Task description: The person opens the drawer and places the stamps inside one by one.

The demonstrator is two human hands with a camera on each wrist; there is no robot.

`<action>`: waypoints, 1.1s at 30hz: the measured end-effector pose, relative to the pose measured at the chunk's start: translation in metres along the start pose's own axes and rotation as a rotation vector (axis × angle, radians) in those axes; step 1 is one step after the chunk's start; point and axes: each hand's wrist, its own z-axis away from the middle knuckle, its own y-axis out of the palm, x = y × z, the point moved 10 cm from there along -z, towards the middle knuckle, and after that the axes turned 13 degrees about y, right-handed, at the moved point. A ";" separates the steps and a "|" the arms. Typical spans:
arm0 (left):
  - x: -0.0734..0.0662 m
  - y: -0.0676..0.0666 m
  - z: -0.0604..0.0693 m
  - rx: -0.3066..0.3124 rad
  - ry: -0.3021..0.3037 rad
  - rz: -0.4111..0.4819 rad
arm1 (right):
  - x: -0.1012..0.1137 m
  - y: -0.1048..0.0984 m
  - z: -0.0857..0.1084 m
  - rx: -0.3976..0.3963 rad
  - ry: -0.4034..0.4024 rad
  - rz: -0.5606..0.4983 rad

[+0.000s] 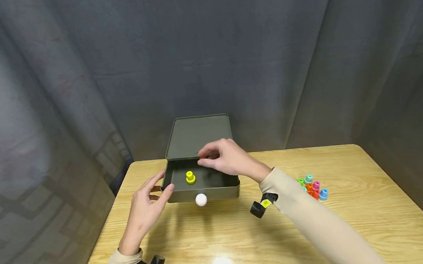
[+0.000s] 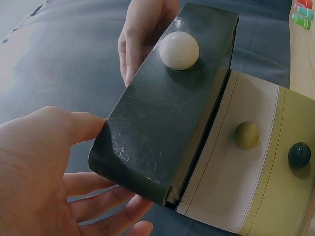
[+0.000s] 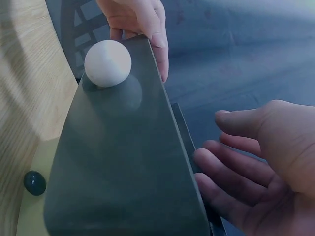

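A dark green drawer with a round white knob stands pulled out from a small chest. Inside it, left of the middle, a yellow stepped peg stands upright on its wider base. My left hand grips the drawer's front left corner, thumb at the front edge and fingers along the outer side. Over the drawer's back right part hovers my right hand, fingers loosely bent. Nothing shows between the right hand's fingers in the right wrist view, where they lie close by the drawer's edge.
Several similar small pegs in mixed colours stand on the wooden table, to the right beyond my right sleeve. Beneath the open drawer are a pale drawer with an olive knob and a yellow-green one with a dark knob. Grey curtains surround the table.
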 end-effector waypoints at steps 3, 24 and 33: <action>0.000 0.002 0.000 -0.002 0.005 -0.001 | -0.008 -0.008 0.008 -0.042 0.019 -0.034; 0.000 0.003 0.000 0.010 -0.004 -0.002 | -0.040 -0.060 0.056 -0.241 0.041 -0.145; -0.001 0.002 0.003 0.012 0.004 -0.001 | -0.065 -0.078 0.072 -0.288 0.095 -0.191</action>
